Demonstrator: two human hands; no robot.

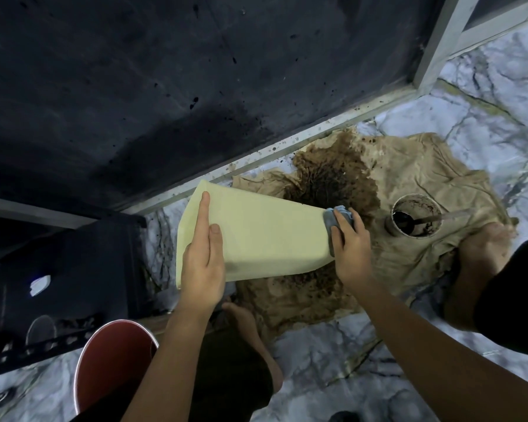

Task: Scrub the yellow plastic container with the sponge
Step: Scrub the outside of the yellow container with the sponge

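We see the left hand (pixel 202 263) flat, fingers straight, on the yellow container (pixel 256 239). The right hand (pixel 349 248) grips the sponge (pixel 333 220), mostly hidden under its fingers; the container's far end is hidden.

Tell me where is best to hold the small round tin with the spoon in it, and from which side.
Probably grip the round tin around its outer wall, coming from above on the near side. It stands upright on the stained cloth, its mouth is open with dark liquid inside, and the spoon handle sticks out to the right.
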